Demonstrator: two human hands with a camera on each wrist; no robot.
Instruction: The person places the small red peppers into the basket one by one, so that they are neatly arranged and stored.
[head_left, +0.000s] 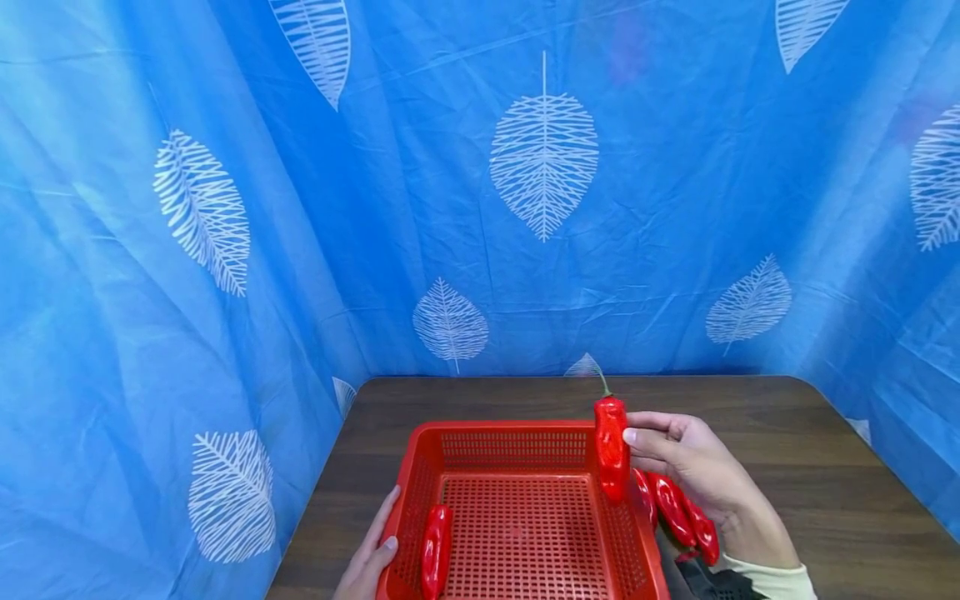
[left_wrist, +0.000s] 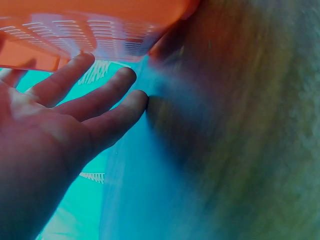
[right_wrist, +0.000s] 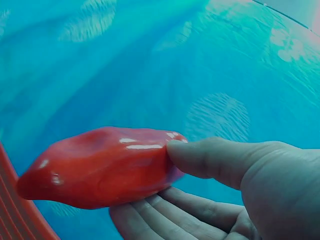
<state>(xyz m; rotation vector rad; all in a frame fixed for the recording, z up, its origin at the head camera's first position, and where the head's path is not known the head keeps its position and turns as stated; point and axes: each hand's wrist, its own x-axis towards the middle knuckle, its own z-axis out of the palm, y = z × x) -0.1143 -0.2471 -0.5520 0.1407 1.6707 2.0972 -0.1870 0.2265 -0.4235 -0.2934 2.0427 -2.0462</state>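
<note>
"Pinching the held pepper [head_left: 612, 454] between thumb and fingers, the right hand [head_left: 693, 458] stands at the right wall of the basket [head_left: 510, 426]. How closed is it?"

"Only to the pepper's thickness: thumb against one flank, fingers along another. Nothing else is seen in its grasp."

"Why is the pepper upright, with its stem [head_left: 603, 384] on top?"

"Probably because the grip falls on the upper half, leaving the tapered end to point down toward the basket's right rim. Whether tip and rim touch cannot be told."

"And the left hand [head_left: 371, 550]?"

"Outside the basket's left wall, fingers extended and spread, thumb beside the rim. It has closed round nothing; the flat contact presumably serves to steady the basket opposite the working side."

"Note the inner pepper [head_left: 437, 550]."

"Inside the basket, lengthwise along the left wall. Lying so close to that side, it leaves the floor to its right bare, which would suit further pieces."

"The loose peppers [head_left: 681, 512]?"

"Just right of the basket, over the table [head_left: 832, 500], bunched close by, likely for a short reach. The right hand and wrist partly cover them, so their number is uncertain. Behind the basket hangs a cloth [head_left: 487, 208], seemingly a backdrop."
</note>
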